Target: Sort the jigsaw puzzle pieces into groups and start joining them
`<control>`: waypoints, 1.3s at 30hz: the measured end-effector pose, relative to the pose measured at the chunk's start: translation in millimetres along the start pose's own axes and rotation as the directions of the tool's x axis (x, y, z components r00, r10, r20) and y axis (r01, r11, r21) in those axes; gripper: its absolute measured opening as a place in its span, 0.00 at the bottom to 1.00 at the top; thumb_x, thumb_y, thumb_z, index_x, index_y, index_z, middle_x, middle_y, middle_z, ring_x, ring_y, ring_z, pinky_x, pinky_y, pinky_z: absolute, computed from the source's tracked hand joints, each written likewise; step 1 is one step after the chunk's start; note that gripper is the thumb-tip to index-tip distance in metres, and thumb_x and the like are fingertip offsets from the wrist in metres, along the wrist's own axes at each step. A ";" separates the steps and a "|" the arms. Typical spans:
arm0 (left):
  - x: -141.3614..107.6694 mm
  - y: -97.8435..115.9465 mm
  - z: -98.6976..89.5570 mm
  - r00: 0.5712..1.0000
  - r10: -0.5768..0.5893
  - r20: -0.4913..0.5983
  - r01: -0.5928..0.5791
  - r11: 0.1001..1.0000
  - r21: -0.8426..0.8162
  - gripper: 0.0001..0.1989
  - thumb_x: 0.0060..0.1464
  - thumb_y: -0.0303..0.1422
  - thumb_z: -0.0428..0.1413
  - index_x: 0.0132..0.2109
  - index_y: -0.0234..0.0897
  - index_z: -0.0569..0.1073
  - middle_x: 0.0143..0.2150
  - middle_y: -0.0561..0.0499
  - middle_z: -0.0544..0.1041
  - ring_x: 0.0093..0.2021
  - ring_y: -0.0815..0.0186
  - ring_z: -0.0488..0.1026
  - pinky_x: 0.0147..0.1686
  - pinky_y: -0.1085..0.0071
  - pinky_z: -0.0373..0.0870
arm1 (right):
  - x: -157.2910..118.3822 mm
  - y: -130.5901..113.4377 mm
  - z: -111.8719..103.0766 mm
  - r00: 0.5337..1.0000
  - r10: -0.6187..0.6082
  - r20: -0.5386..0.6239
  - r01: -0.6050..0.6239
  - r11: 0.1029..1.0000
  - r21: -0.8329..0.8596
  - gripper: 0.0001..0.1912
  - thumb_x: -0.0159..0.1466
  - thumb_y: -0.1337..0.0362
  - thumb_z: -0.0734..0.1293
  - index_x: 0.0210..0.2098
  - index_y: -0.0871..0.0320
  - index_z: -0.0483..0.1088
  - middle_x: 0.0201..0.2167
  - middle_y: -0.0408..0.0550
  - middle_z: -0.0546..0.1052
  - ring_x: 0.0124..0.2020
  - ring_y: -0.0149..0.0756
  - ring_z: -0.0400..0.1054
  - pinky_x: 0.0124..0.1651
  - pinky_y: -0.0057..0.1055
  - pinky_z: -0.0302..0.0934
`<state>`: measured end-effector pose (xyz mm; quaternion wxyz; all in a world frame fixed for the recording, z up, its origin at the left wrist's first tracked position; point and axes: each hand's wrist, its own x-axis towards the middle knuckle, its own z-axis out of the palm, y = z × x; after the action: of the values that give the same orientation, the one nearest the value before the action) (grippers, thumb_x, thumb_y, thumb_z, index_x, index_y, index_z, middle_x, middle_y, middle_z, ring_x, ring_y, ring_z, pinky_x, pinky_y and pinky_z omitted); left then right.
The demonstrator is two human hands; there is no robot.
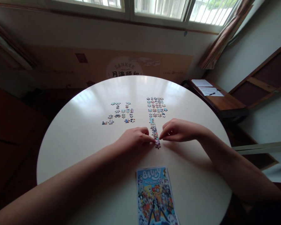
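Note:
A narrow strip of joined jigsaw pieces [154, 128] runs toward me across the white round table [84, 150]. At its near end, my left hand [137, 136] has its fingers curled, with the fingertips on the strip's left edge. From the other side, my right hand [174, 130] is closed, its thumb and fingertips together at the strip's right edge. Just beyond the strip lie rows of loose jigsaw pieces [156, 106]. More scattered jigsaw pieces [123, 112] lie to the left. The parts of the strip under my fingertips are hidden.
A colourful Bluey picture sheet [155, 197] lies on the table close to me. At the right, a wooden side desk [227, 101] holds papers [209, 91] and a pen. Behind the table are a wall with a printed cardboard panel [93, 62] and windows.

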<state>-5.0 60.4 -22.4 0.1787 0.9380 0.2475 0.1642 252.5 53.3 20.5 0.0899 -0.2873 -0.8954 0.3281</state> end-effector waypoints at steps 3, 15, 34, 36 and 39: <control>-0.4 -0.4 -0.1 1.000 0.010 -0.004 -0.010 1.000 -0.006 0.13 0.62 0.34 0.56 0.46 0.56 0.83 0.36 0.53 0.76 0.31 0.70 0.71 0.30 0.72 0.62 | -1.3 2.9 -0.6 1.000 0.023 -0.012 -0.023 0.999 -0.030 0.11 0.65 0.69 0.67 0.43 0.57 0.82 0.32 0.47 0.81 0.31 0.31 0.72 0.36 0.27 0.63; -0.5 -4.9 0.1 0.999 0.049 -0.024 -0.050 0.997 -0.052 0.14 0.59 0.29 0.57 0.47 0.49 0.83 0.37 0.52 0.78 0.32 0.70 0.74 0.30 0.74 0.64 | 2.7 -6.9 7.4 0.998 0.053 -0.022 -0.056 0.984 -0.167 0.13 0.62 0.70 0.67 0.40 0.51 0.83 0.29 0.42 0.79 0.28 0.29 0.69 0.34 0.27 0.58; -0.6 5.2 -1.4 0.985 0.166 0.051 -0.172 0.974 0.147 0.20 0.60 0.25 0.55 0.52 0.53 0.80 0.41 0.51 0.78 0.35 0.66 0.73 0.33 0.72 0.66 | 5.1 -0.3 8.8 1.000 0.004 -0.015 -0.005 0.993 -0.119 0.14 0.61 0.71 0.65 0.38 0.55 0.82 0.28 0.43 0.78 0.28 0.29 0.67 0.34 0.27 0.56; 0.1 7.6 -2.5 0.985 0.158 0.069 -0.168 0.972 0.165 0.20 0.60 0.24 0.54 0.52 0.52 0.80 0.41 0.51 0.77 0.35 0.65 0.72 0.33 0.71 0.66 | 5.3 0.4 8.3 1.000 0.004 -0.008 -0.005 0.994 -0.107 0.14 0.61 0.71 0.64 0.38 0.55 0.82 0.28 0.43 0.78 0.28 0.29 0.66 0.33 0.27 0.56; 0.1 11.0 -4.8 0.983 0.160 0.092 -0.175 0.966 0.192 0.19 0.61 0.25 0.52 0.53 0.49 0.79 0.40 0.49 0.77 0.35 0.64 0.72 0.33 0.71 0.67 | 6.4 1.5 9.0 1.000 0.006 -0.007 -0.007 0.996 -0.092 0.14 0.60 0.72 0.64 0.37 0.56 0.82 0.29 0.43 0.79 0.28 0.28 0.67 0.33 0.27 0.56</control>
<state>-2.4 52.7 -13.5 0.0786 0.9743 0.1756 0.1174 244.8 53.1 12.5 0.0783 -0.2950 -0.9083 0.2861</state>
